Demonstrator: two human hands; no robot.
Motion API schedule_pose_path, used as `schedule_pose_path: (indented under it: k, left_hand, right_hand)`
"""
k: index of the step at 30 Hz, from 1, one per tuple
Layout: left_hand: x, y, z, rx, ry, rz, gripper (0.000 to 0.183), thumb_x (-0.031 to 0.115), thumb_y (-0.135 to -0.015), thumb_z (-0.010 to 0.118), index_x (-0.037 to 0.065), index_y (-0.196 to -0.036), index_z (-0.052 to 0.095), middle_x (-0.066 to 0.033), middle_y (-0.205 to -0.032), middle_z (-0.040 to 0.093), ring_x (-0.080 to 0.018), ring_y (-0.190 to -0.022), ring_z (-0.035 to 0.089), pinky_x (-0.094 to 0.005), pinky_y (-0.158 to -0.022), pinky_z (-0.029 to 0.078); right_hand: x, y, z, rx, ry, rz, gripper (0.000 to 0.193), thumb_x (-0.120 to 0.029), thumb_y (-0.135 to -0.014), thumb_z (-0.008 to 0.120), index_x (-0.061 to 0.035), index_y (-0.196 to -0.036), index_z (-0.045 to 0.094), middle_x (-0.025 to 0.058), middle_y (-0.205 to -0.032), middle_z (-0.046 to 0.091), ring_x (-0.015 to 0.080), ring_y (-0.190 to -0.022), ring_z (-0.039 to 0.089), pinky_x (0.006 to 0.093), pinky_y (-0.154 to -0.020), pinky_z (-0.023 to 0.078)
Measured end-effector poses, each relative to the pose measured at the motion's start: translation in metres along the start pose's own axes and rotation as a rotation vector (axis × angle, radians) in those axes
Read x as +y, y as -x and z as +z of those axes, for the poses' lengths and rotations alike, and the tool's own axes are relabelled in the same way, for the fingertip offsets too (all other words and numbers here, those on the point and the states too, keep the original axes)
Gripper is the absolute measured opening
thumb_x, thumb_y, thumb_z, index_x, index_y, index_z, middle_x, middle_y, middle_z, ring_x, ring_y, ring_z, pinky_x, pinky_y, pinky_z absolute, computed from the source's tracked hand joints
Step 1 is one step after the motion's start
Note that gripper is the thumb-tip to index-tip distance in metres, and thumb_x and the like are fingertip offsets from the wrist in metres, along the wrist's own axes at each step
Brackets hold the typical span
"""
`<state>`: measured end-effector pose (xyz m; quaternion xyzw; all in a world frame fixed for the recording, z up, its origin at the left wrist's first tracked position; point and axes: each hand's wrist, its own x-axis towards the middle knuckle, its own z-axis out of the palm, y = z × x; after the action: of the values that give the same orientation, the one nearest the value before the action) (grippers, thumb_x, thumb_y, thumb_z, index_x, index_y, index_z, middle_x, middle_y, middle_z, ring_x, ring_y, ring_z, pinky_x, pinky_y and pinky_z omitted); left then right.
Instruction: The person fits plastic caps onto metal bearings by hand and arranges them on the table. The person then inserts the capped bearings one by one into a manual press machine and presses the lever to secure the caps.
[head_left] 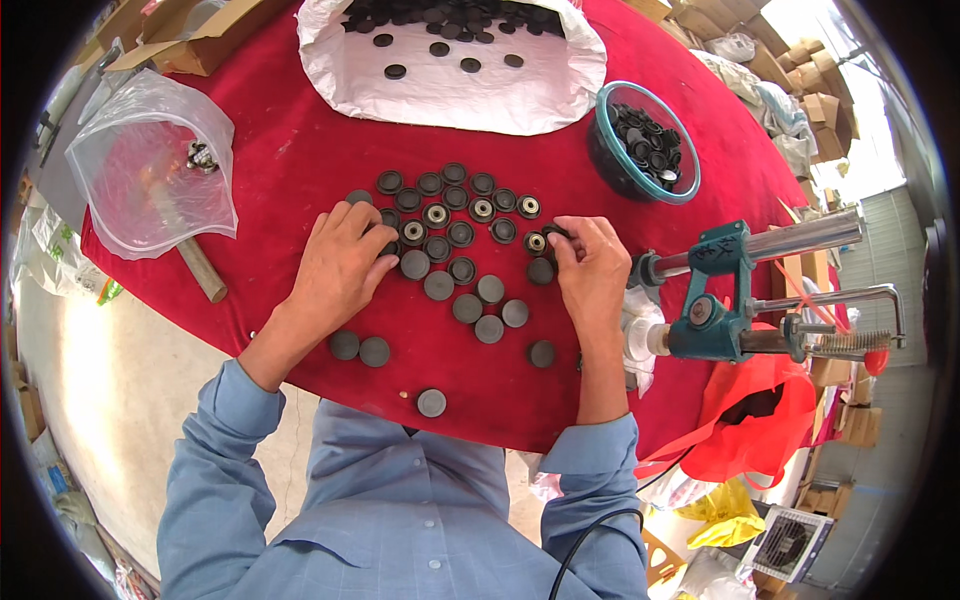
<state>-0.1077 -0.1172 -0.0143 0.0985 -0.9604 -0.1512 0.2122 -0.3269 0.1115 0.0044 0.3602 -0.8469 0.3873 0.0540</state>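
Note:
Many round black caps are spread on the red cloth in front of me. Several show hollow undersides, like the cap (460, 234); a few hold a brass-coloured ring, like the ringed cap (436, 215). Others lie smooth side up, like the grey-black cap (438, 285). My left hand (343, 258) is at the left edge of the group, its thumb and fingers closed on a black cap (389, 248) that is partly hidden. On the right edge, my right hand (590, 262) pinches another black cap (555, 231), mostly covered by the fingertips, beside a ringed cap (536, 243).
A white sack (450, 100) with black caps lies at the far side. To its right stands a blue-rimmed bowl (607, 150) of black parts. A green hand press (715, 300) is right of my right hand. At left are a clear plastic bag (120, 150) and a wooden handle (203, 272).

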Motion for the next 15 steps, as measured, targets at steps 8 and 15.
schedule_pose_path:
  k: [8,15]
  left_hand:
    - [0.000,0.000,0.004,-0.002,0.141,0.003,0.035,0.005,-0.080,0.085,0.005,-0.105,0.062,-0.0128,-0.109,0.063,-0.0359,-0.103,0.060,-0.0473,-0.088,0.048]
    - [-0.005,0.007,0.006,0.101,0.258,-0.068,0.034,0.003,-0.083,0.085,0.005,-0.111,0.064,-0.0112,-0.096,0.065,-0.0309,-0.085,0.066,-0.0446,-0.074,0.052]
  right_hand:
    - [0.011,0.010,0.013,-0.038,0.305,-0.223,0.014,-0.006,-0.088,0.078,-0.0077,-0.102,0.077,0.0068,-0.106,0.075,0.0297,-0.099,0.071,0.0431,-0.092,0.055]
    - [0.012,0.023,0.015,-0.057,0.381,-0.308,0.020,-0.005,-0.091,0.070,-0.0060,-0.110,0.078,0.0062,-0.115,0.076,0.0283,-0.110,0.069,0.0468,-0.104,0.048]
